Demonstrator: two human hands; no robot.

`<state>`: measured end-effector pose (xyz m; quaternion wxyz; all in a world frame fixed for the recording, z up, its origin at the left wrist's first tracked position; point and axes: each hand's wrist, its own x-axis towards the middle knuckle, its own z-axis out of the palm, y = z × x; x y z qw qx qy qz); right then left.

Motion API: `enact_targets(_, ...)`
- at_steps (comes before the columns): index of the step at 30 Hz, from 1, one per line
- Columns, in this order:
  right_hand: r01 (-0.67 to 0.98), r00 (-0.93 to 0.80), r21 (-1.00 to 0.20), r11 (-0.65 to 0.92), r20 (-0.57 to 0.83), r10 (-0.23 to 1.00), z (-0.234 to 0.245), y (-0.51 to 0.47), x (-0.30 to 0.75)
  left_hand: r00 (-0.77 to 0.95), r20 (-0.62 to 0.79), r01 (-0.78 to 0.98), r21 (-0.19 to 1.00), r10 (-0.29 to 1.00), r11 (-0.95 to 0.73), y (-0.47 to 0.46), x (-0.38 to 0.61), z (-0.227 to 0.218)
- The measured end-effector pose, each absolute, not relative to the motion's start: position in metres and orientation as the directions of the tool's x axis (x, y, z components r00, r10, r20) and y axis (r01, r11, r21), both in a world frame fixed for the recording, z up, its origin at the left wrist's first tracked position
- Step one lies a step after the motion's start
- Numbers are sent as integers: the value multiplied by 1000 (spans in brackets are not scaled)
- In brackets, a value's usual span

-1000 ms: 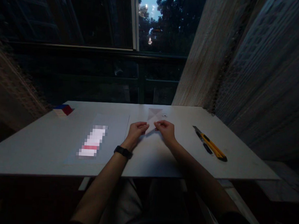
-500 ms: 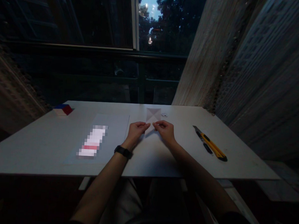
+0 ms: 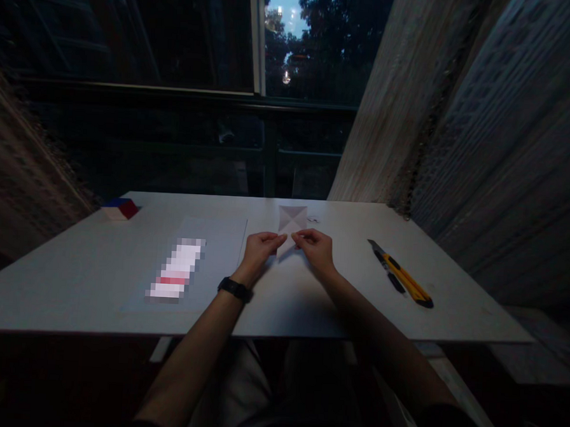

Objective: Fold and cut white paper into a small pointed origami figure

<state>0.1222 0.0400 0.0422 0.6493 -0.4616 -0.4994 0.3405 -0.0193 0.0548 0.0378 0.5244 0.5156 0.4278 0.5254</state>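
A small sheet of paper (image 3: 293,218) with crossing diagonal creases is held up over the middle of the white table (image 3: 280,309). My left hand (image 3: 263,247) pinches its lower left part between thumb and fingers; a dark band circles that wrist. On the lower right, my right hand (image 3: 316,246) pinches the same paper, its fingertips close to the left ones. The lower part of the paper is partly hidden behind my fingers.
Left of my hands lie larger white sheets (image 3: 223,248) with a blurred-out, phone-shaped item (image 3: 179,268). A puzzle cube (image 3: 119,208) stands far left. To the right rest a yellow utility knife (image 3: 408,280) and a smaller black cutter (image 3: 391,272). Curtains (image 3: 371,116) frame the window.
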Motion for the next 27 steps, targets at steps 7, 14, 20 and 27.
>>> enact_targets(7, 25, 261, -938, 346, 341, 903, 40, 41, 123, 66, 89, -133, 988, 994, -80, 53, -18, 39)
enact_targets(14, 19, 267, -941, 339, 331, 905, 41, 40, 122, 52, 83, -124, 989, 995, -76, 53, -18, 41)
enact_targets(20, 23, 261, -938, 346, 340, 904, 42, 40, 123, 69, 90, -132, 988, 994, -81, 54, -18, 40)
enact_targets(27, 13, 266, -937, 349, 340, 902, 41, 41, 122, 78, 96, -131, 988, 992, -86, 54, -19, 40)
